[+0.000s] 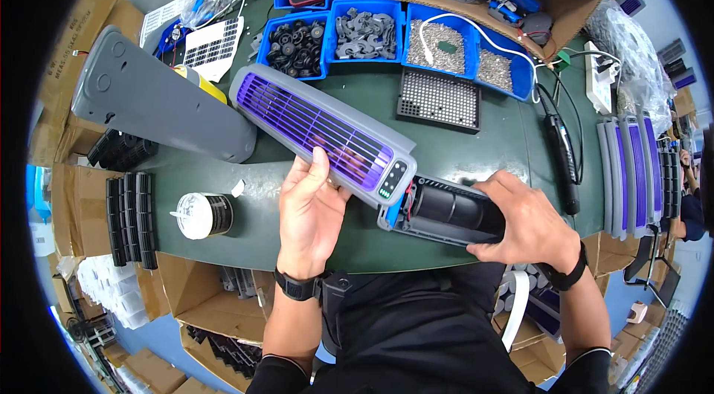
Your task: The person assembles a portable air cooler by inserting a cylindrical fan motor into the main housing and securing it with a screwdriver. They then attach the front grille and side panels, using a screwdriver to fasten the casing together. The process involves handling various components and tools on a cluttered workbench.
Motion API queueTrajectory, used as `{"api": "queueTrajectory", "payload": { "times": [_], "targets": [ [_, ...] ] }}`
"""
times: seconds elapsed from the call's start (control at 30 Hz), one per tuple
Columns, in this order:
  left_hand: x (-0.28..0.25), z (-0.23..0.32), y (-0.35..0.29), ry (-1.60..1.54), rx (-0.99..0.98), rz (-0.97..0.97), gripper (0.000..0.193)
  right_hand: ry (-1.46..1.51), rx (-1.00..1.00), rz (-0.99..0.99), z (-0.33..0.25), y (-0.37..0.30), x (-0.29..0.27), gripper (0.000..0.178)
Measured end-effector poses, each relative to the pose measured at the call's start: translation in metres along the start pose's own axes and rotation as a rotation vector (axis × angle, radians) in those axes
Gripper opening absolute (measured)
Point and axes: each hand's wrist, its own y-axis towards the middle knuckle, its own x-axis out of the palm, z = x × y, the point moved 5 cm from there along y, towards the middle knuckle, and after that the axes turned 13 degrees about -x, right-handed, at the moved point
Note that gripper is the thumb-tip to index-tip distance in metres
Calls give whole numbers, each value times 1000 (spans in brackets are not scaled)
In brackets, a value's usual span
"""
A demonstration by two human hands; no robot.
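Note:
My left hand (306, 204) grips the lower end of a long grey cover with a purple grille (309, 123), thumb on the grille's edge, other fingers beneath. A small panel with dark buttons and green marks sits at the cover's near end. My right hand (529, 217) is closed round the right end of a grey housing (439, 234) that lies open side up. A black cylindrical part (452, 208) fills the housing; blue and red bits show at its left end. The cover's near end meets or overlaps the housing's left end; whether they are joined I cannot tell.
Blue bins of dark parts (294, 44), grey parts (366, 33) and screws (439, 48) line the back. A perforated black tray (439, 100), corded electric screwdriver (561, 160), tall grey housing (160, 100) and white tub (202, 215) surround my hands. Purple-grilled covers (632, 171) stand at right.

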Motion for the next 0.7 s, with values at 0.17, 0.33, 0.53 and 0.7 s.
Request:
{"api": "queueTrajectory", "payload": {
  "times": [0.17,0.33,0.53,0.7],
  "targets": [
    [11,-7,14,70,-23,-3,28,23,126,-3,7,-13,-11,80],
    [11,-7,17,70,-35,62,27,-148,64,157,4,-35,-9,84],
    [10,-8,15,76,-19,83,25,-373,261,286,5,-75,-9,81],
    [3,3,14,90,-26,84,26,-339,268,360,9,-89,-7,88]
  ]
}}
